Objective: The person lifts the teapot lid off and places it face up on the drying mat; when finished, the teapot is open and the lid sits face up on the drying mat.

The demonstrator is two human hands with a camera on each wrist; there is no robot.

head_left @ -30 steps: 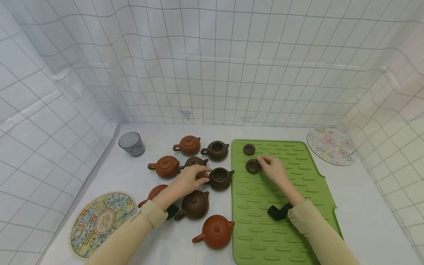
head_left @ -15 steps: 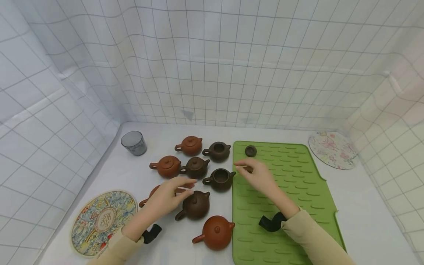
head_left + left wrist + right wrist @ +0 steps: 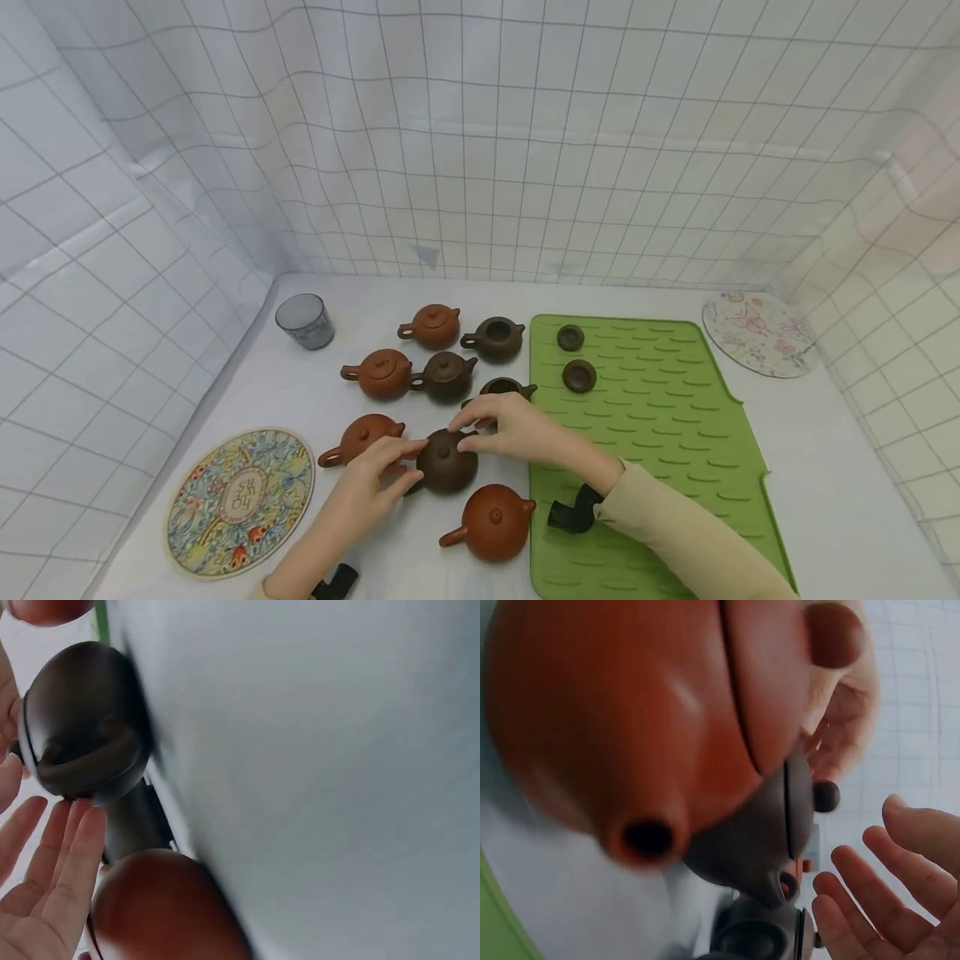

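Observation:
A dark brown lidded teapot stands between both hands on the white table. My left hand is at its handle side; in the left wrist view the fairly straight fingers reach right up to the handle. From the other side my right hand hovers over the spout and lid, thumb and fingers spread around the round lid knob without gripping it. In front stands a reddish-brown teapot with its lid on. Two dark lids lie on the green mat.
Reddish teapots and dark teapots stand in rows behind and left. One dark teapot has no lid; another open one is partly behind my right hand. A grey glass and patterned round mats lie around the edges.
My right hand has let go of a dark lid on the green mat and moved left to the dark teapot. My left hand has come back toward me to that teapot's handle side.

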